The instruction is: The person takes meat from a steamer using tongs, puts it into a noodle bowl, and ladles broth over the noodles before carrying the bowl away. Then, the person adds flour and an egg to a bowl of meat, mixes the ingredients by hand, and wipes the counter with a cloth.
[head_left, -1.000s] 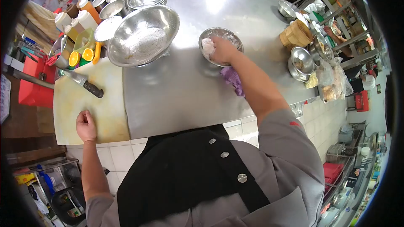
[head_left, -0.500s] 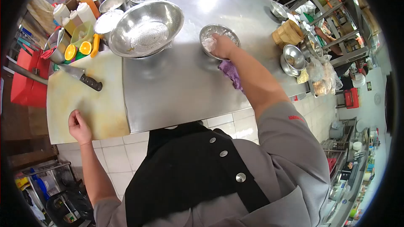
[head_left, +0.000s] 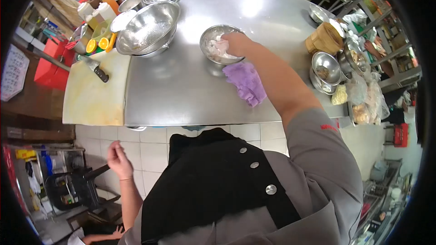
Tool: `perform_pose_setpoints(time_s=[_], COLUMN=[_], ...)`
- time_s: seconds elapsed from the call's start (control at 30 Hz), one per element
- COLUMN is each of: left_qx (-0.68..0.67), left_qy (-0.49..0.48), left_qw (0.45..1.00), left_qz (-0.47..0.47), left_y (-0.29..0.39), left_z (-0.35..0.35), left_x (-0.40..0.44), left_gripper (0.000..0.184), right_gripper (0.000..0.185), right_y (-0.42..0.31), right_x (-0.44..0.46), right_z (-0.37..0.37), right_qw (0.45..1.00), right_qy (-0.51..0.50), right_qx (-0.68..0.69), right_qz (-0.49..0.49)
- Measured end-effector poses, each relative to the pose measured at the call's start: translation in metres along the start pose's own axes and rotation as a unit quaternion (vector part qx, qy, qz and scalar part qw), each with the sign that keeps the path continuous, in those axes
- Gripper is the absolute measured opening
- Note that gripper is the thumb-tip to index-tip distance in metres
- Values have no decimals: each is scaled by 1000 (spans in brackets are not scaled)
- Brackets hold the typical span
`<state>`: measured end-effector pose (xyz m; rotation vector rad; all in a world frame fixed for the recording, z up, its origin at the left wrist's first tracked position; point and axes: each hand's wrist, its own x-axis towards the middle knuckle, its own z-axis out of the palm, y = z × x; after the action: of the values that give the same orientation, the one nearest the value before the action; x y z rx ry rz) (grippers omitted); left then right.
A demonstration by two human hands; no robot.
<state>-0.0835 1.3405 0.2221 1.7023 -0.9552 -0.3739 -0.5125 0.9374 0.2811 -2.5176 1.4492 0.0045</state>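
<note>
My right hand (head_left: 234, 45) reaches into a steel bowl (head_left: 206, 41) that holds white, flour-like powder. Its fingers are bent and coated white, closed around a pale lump that I cannot make out. Just below the bowl, a crumpled purple cloth (head_left: 247, 84) lies on the steel table, partly behind my forearm. My left hand (head_left: 120, 161) hangs in front of the table edge, over the floor, with its fingers curled in and nothing visible in them. Nearest to it is the white cutting board (head_left: 95, 102), where a black-handled knife (head_left: 101, 73) lies near the far side.
A large perforated steel bowl (head_left: 150, 27) stands at the left, near squeeze bottles (head_left: 106, 11) and orange halves (head_left: 103, 43). At the right are a wooden container (head_left: 324, 38), steel bowls (head_left: 326, 68) and plastic bags (head_left: 359, 88). Another person's hand (head_left: 118, 232) shows at lower left.
The view has shifted. My left hand has moved from over the cutting board to in front of the table edge. My right hand stays in the bowl, and more of the purple cloth shows.
</note>
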Motion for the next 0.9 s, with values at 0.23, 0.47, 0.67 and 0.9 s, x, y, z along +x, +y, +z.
perform_pose_setpoints(time_s=[0.23, 0.47, 0.67, 0.9], left_qx=[89, 107, 165, 170], left_qy=[-113, -213, -236, -312], left_qw=[986, 937, 930, 921], left_qz=[-81, -256, -229, -158], left_y=[27, -19, -22, -80], left_z=[55, 80, 101, 110], left_x=[-133, -183, -152, -129], left_gripper=[13, 17, 23, 28], right_gripper=[60, 70, 63, 57], right_y=[0, -22, -1, 12], right_x=[1, -3, 14, 11], right_z=[-49, -7, -32, 19], right_qw=[999, 997, 995, 977], right_qy=[-4, -55, -9, -79], right_qx=[32, 35, 93, 37], right_qz=[-44, -50, -31, -192])
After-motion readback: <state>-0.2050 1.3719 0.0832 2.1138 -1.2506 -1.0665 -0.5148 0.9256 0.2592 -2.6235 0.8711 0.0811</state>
